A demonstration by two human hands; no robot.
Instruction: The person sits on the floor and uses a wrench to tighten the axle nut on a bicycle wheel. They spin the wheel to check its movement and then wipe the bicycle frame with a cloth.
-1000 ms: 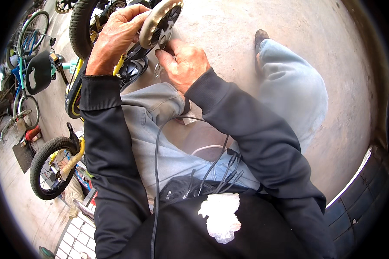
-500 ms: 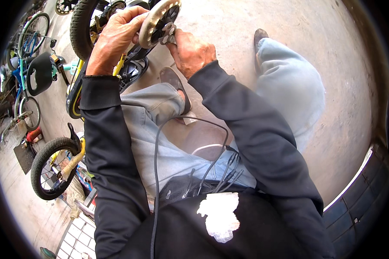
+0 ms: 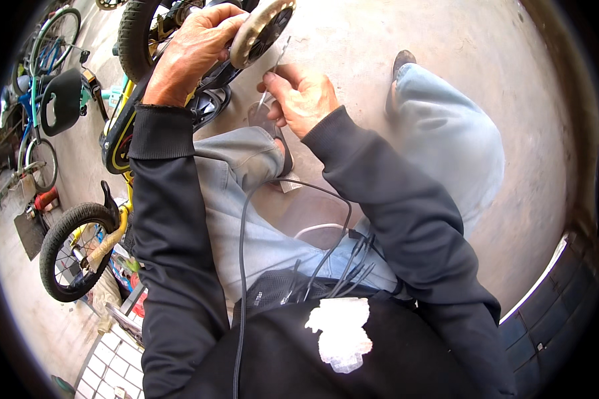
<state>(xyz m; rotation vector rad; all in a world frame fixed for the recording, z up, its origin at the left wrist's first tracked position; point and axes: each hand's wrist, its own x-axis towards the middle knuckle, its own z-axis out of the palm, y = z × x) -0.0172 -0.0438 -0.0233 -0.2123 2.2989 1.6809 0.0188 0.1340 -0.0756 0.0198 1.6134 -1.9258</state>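
Note:
My left hand (image 3: pixel 192 50) grips a small cream-rimmed wheel (image 3: pixel 259 30) with a dark hub, held up in front of me at the top of the head view. My right hand (image 3: pixel 301 94) sits just below and right of the wheel, pinching a thin metal tool or rod (image 3: pixel 273 76) whose tip points up toward the wheel's hub. I am seated, both knees in light blue trousers (image 3: pixel 446 133), black sleeves on both arms. The yellow and black frame of a small bike (image 3: pixel 123 126) lies just beyond my left forearm.
Several children's bikes stand at the left: a black tyre (image 3: pixel 66 249) near my left elbow, a bigger knobby tyre (image 3: pixel 136 33) at the top, a blue bike (image 3: pixel 40 60) farther left. Bare concrete floor (image 3: pixel 512 86) spreads to the right. Dark cables (image 3: pixel 243 266) hang over my lap.
My right hand has risen from my knee toward the wheel and now holds the thin tool up at its hub. My left hand stays on the wheel.

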